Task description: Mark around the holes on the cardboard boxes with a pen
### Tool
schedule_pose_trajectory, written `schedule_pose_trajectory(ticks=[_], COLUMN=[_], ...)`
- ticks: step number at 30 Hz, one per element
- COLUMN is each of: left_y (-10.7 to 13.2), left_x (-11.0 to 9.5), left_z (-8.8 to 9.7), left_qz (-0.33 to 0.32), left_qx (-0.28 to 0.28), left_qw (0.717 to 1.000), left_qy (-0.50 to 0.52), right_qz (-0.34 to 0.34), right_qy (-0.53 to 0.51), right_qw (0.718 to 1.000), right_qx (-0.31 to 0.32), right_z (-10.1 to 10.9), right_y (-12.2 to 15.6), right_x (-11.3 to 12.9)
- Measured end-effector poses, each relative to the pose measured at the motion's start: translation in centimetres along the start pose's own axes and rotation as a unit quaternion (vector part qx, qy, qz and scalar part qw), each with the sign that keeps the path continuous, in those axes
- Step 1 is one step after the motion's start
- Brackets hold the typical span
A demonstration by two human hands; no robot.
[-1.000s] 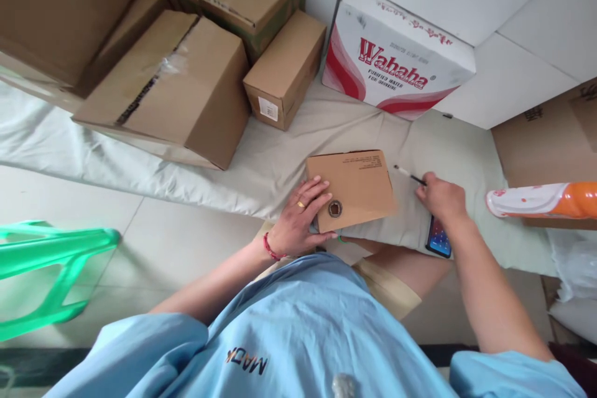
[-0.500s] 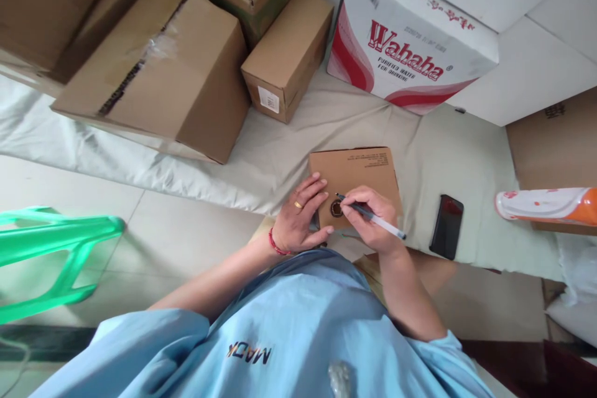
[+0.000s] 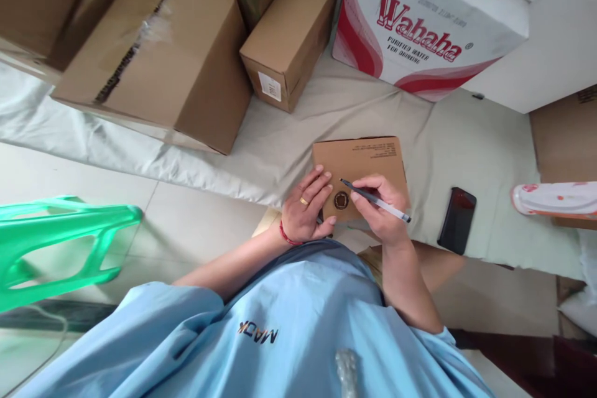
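A small flat brown cardboard box (image 3: 361,161) lies on a pale cloth-covered surface (image 3: 448,137) in front of me, with a round dark seal (image 3: 341,200) near its front edge. My left hand (image 3: 308,211) lies flat on the box's left corner, fingers stretched out, with a ring and a red wrist band. My right hand (image 3: 382,208) is closed round a pen (image 3: 375,200). The pen's tip points at the box just above the seal.
A dark phone (image 3: 458,219) lies right of the box. Behind stand a white and red Wahaha carton (image 3: 429,18) and several brown cartons (image 3: 158,56). An orange and white bottle (image 3: 555,198) lies at the right edge. A green plastic stool (image 3: 60,249) stands on the tiled floor at left.
My right hand picked the pen up from beside the phone and brought it left over the box's seal. The left hand stayed on the box. The phone's screen went dark.
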State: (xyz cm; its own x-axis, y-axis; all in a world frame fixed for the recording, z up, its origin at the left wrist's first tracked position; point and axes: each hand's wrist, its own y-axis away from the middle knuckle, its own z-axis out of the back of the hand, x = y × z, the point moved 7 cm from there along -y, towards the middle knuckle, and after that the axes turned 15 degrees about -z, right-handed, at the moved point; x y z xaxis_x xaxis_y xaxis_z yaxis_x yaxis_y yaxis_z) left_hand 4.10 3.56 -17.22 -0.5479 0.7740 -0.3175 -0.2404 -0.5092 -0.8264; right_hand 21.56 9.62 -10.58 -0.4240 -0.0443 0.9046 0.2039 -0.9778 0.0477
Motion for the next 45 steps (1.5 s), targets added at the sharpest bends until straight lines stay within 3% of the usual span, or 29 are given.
schedule_pose_trajectory(ticks=[9, 14, 21, 26, 30, 33, 39, 45], left_y=[1.1, 0.9, 1.3, 0.4, -0.1, 0.1, 0.9, -0.2], left_x=[0.8, 0.4, 0.6, 0.1, -0.2, -0.1, 0.5, -0.1], left_z=[-0.7, -0.4, -0.8, -0.4, -0.1, -0.1, -0.7, -0.1], left_qz=[0.059, 0.041, 0.052, 0.019, 0.003, 0.008, 0.053, 0.006], left_qx=[0.033, 0.004, 0.034, 0.013, -0.005, -0.014, 0.019, -0.019], left_qw=[0.998, 0.998, 0.998, 1.000, 1.000, 1.000, 0.997, 1.000], left_qy=[0.021, 0.041, 0.030, -0.001, -0.014, 0.007, 0.047, 0.019], right_qz=[0.037, 0.062, 0.058, 0.046, 0.057, 0.052, 0.060, 0.083], right_qy=[0.029, 0.052, 0.063, 0.070, 0.050, 0.050, 0.050, 0.077], right_qw=[0.998, 0.996, 0.995, 0.996, 0.996, 0.997, 0.997, 0.994], right_qx=[0.035, 0.042, 0.047, 0.021, 0.037, 0.039, 0.009, -0.001], right_z=[-0.9, -1.2, -1.4, -1.2, -1.3, -1.3, -1.0, -1.2], right_y=[0.2, 0.1, 0.1, 0.2, 0.2, 0.1, 0.3, 0.4], right_x=[1.3, 1.7, 1.6, 1.3, 1.6, 1.5, 1.3, 1.8])
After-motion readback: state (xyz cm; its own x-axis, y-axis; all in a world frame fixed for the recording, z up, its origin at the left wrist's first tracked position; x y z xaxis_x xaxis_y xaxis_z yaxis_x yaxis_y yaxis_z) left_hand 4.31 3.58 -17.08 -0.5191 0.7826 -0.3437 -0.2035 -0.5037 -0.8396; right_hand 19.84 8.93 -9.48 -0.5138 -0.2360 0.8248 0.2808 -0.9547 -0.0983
